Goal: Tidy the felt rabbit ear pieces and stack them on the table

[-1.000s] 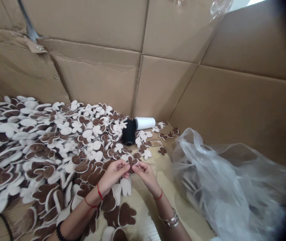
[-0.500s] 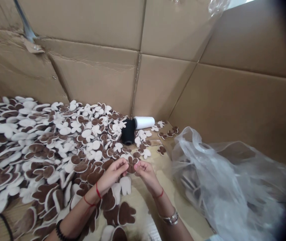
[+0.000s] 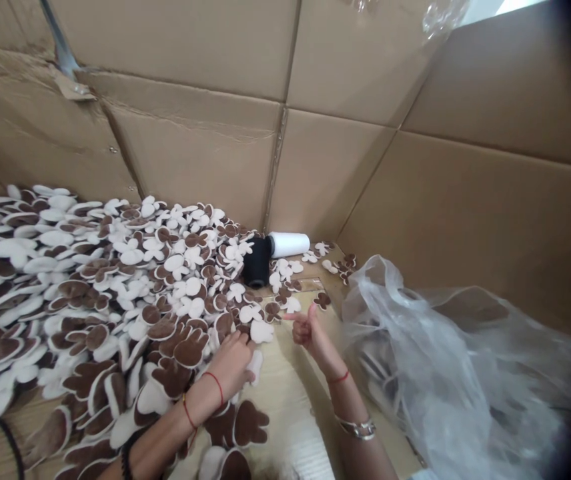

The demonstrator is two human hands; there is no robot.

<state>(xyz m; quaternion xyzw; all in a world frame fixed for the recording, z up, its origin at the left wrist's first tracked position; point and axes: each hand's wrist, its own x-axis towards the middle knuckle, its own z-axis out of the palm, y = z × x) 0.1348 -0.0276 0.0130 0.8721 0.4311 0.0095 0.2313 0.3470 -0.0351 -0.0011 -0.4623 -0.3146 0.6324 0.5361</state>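
A large pile of brown and white plush cut-out pieces [image 3: 80, 293] covers the left half of the surface. My left hand [image 3: 233, 363] reaches down onto the pieces at the pile's right edge, its fingers bent over them; whether it grips one is hidden. Just beyond its fingertips lies a white piece [image 3: 261, 331]. My right hand [image 3: 309, 331] is raised over the bare surface, index finger and thumb stretched out and the other fingers curled, holding nothing. Near its index fingertip lies a small brown piece [image 3: 272, 311].
A black thread cone [image 3: 256, 263] and a white cone [image 3: 289, 245] lie against the cardboard wall [image 3: 335, 173]. Several small pieces are scattered beside them. A clear plastic bag [image 3: 445, 373] with pieces inside stands at the right.
My hands have parted. The left moved down onto the pieces, while the right let go of the small brown piece and moved right. Small pieces by the wall at the right lie differently.
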